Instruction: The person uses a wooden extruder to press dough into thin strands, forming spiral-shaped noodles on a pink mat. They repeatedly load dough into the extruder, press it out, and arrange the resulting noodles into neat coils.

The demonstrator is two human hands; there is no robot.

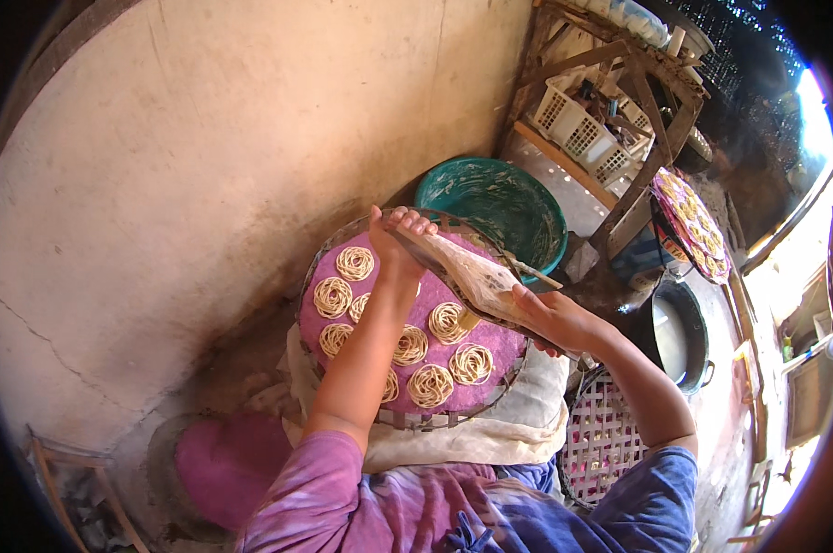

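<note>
My left hand (398,235) is closed round the upper-left end of a long, dark-edged tool (467,267) with a pale, smeared inner face. My right hand (555,318) grips its lower-right end. Beneath it, a short yellowish piece (466,321) sits over a noodle-like coil (446,316); whether it touches the coil I cannot tell. The round woven tray (407,424) is lined with pink material (366,276) bearing several pale, rose-shaped coils (430,385). My left forearm hides part of them. The tray rests on beige cloth (453,444).
A smeared teal basin (472,184) is behind the tray. A wooden rack (656,97) holds white crates (582,129). Another tray of coils (688,226) leans at right, near a dark pot (674,327) and a lattice basket (601,433). The wall (186,184) is left, a pink heap (223,470) below.
</note>
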